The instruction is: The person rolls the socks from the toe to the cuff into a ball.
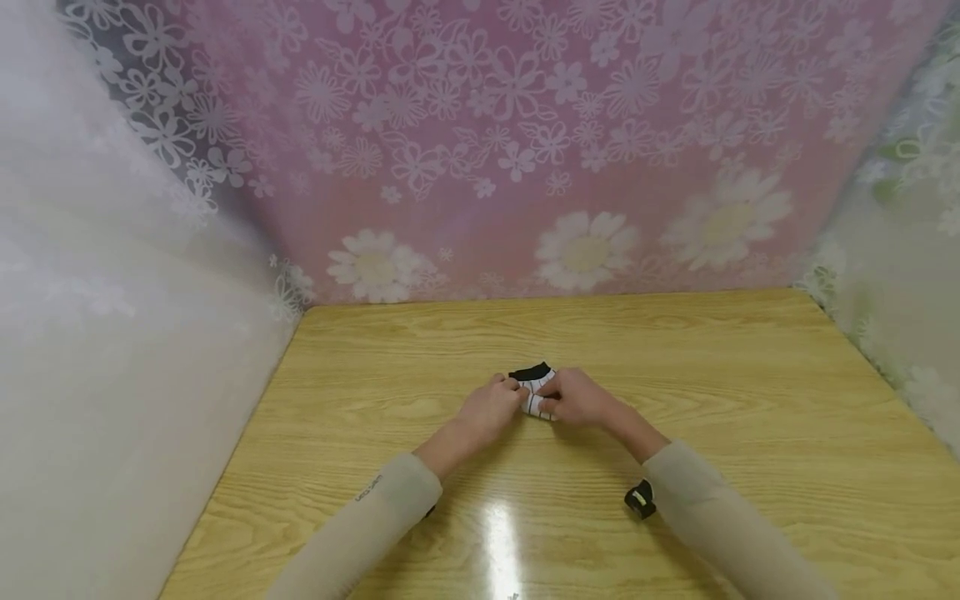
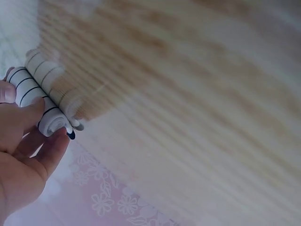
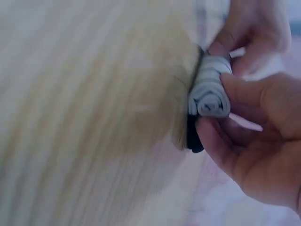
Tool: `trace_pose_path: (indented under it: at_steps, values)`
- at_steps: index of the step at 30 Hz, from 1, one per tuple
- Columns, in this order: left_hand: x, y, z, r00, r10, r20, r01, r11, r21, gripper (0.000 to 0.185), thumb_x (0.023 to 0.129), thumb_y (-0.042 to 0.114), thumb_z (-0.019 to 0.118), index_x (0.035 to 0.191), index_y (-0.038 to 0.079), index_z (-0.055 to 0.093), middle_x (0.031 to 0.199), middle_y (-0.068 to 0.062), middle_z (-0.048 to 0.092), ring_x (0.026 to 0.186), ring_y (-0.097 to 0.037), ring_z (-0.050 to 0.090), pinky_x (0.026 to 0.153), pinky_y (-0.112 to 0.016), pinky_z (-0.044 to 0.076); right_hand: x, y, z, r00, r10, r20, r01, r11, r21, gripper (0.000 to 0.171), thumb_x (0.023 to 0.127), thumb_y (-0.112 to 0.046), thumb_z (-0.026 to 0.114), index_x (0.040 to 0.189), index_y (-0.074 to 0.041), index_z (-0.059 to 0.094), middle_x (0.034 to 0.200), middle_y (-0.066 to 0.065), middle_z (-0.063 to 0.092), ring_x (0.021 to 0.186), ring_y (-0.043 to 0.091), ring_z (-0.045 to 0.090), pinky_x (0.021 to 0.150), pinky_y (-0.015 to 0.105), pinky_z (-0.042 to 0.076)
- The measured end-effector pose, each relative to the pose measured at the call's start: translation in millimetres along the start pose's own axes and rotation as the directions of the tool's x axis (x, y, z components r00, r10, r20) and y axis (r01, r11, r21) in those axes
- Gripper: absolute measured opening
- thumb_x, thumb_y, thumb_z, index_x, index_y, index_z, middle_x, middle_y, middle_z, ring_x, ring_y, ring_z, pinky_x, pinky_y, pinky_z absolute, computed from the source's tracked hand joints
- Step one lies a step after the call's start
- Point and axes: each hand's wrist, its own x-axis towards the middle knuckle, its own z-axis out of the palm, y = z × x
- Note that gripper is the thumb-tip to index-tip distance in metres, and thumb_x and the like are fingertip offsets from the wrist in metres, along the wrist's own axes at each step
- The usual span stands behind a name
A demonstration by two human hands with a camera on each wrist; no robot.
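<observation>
Head view: nearest the camera, two beige sleeves (image 1: 360, 521) run forward over the glossy wooden worktop (image 1: 750, 400); a small black wrist device (image 1: 640, 500) sits under the right forearm. The left hand (image 1: 491, 406) and right hand (image 1: 579, 398) meet near the middle of the worktop, well clear of the floral backdrop (image 1: 525, 150), with a rolled striped sock (image 1: 537, 392) between them. The roll lies beside the fingertips of both hands and a little beyond them, its black cuff on the far side; neither hand is clearly nearer. Both wrists are low and the fingers point inward toward each other.

Left wrist view: the palm of the left hand (image 2: 21, 155) fills the lower left corner. Its fingers and thumb curl round the white, black-striped sock (image 2: 40, 101), pinching the rolled end; the spiral of the roll faces the camera. The long axis of the roll runs away from the palm, across the worktop (image 2: 197, 94).

Right wrist view: the right hand (image 3: 256, 141) cups the sock (image 3: 210, 89) from the right, thumb above and fingers below, in a closed pinching grip on the roll's end. The fingertips of the left hand (image 3: 251, 28) hold the far end. The dark cuff hangs at the roll's lower edge, touching the worktop (image 3: 94, 103)
</observation>
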Motion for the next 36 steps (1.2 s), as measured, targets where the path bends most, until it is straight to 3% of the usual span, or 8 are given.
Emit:
trace_pose_path:
  at_steps: [3, 6, 9, 15, 21, 25, 30, 36]
  values:
    - [-0.3, -3.0, 2.6, 1.0, 0.016, -0.005, -0.016, 1.0, -0.008, 0.022, 0.099, 0.009, 0.06, 0.119, 0.016, 0.069, 0.114, -0.003, 0.065, 0.104, -0.02, 0.058, 0.083, -0.028, 0.055, -5, -7, 6, 0.994, -0.074, -0.076, 0.055, 0.972, -0.228, 0.003, 0.085, -0.004, 0.072, 0.083, -0.004, 0.073, 0.07, 0.001, 0.062, 0.06, 0.012, 0.047, 0.057, 0.026, 0.04]
    - [-0.9, -6.6, 3.7, 1.0, 0.027, -0.006, -0.027, 0.999, -0.024, 0.023, 0.1, 0.009, 0.058, 0.12, 0.016, 0.068, 0.116, -0.004, 0.063, 0.105, -0.02, 0.057, 0.084, -0.028, 0.054, -11, -14, 13, 0.977, -0.175, -0.121, 0.104, 0.89, -0.443, 0.011, 0.081, -0.006, 0.077, 0.089, -0.003, 0.069, 0.081, 0.006, 0.062, 0.073, 0.021, 0.056, 0.065, 0.033, 0.05]
    - [-1.0, -10.0, 3.4, 0.999, 0.038, -0.001, -0.038, 0.998, -0.049, 0.024, 0.101, 0.009, 0.058, 0.122, 0.016, 0.067, 0.119, -0.005, 0.062, 0.107, -0.021, 0.056, 0.084, -0.029, 0.054, -16, -16, 18, 0.969, -0.209, -0.134, 0.109, 0.843, -0.527, 0.022, 0.082, -0.007, 0.078, 0.1, 0.0, 0.068, 0.094, 0.011, 0.063, 0.087, 0.027, 0.06, 0.075, 0.038, 0.055]
    - [0.3, -14.2, 3.6, 0.998, 0.059, -0.017, -0.06, 0.996, -0.072, 0.025, 0.1, 0.011, 0.058, 0.123, 0.016, 0.067, 0.118, -0.005, 0.062, 0.107, -0.02, 0.057, 0.086, -0.028, 0.054, -15, -12, 18, 0.971, -0.194, -0.141, 0.116, 0.892, -0.436, 0.018, 0.084, -0.002, 0.071, 0.101, 0.003, 0.07, 0.089, 0.011, 0.063, 0.083, 0.024, 0.059, 0.073, 0.038, 0.053]
    - [0.4, -15.0, 1.9, 0.998, 0.057, 0.006, -0.057, 0.996, -0.072, 0.026, 0.1, 0.01, 0.059, 0.125, 0.017, 0.067, 0.119, -0.005, 0.063, 0.108, -0.021, 0.057, 0.089, -0.028, 0.053, -11, -7, 13, 0.982, -0.174, -0.077, 0.136, 0.926, -0.352, 0.02, 0.088, -0.003, 0.063, 0.105, 0.005, 0.07, 0.081, 0.008, 0.065, 0.073, 0.019, 0.058, 0.066, 0.034, 0.051]
    - [0.3, -14.5, 1.9, 0.999, 0.051, 0.01, -0.05, 0.994, -0.097, 0.025, 0.102, 0.012, 0.055, 0.124, 0.017, 0.066, 0.121, -0.006, 0.061, 0.11, -0.021, 0.055, 0.088, -0.028, 0.053, -7, -7, 10, 0.992, -0.123, -0.027, 0.11, 0.952, -0.285, 0.01, 0.091, -0.004, 0.059, 0.09, 0.0, 0.068, 0.067, 0.001, 0.056, 0.064, 0.014, 0.049, 0.061, 0.03, 0.044]
    - [0.7, -13.0, 3.5, 0.999, 0.035, 0.004, -0.035, 0.996, -0.083, 0.023, 0.104, 0.015, 0.053, 0.124, 0.017, 0.065, 0.12, -0.007, 0.057, 0.111, -0.021, 0.052, 0.088, -0.028, 0.052, -4, -6, 5, 0.997, -0.073, 0.034, 0.078, 0.982, -0.174, 0.024, 0.091, 0.002, 0.054, 0.07, -0.008, 0.057, 0.058, -0.004, 0.036, 0.055, 0.009, 0.033, 0.054, 0.022, 0.031]
    - [3.2, -10.7, 4.4, 1.0, 0.011, 0.009, -0.01, 0.998, -0.06, 0.025, 0.104, 0.017, 0.054, 0.125, 0.019, 0.066, 0.119, -0.005, 0.06, 0.109, -0.021, 0.055, 0.089, -0.028, 0.053, -1, -6, 1, 0.997, 0.012, 0.078, -0.006, 0.997, -0.074, 0.019, 0.095, 0.002, 0.051, 0.082, -0.002, 0.065, 0.06, -0.001, 0.045, 0.052, 0.009, 0.035, 0.052, 0.021, 0.031]
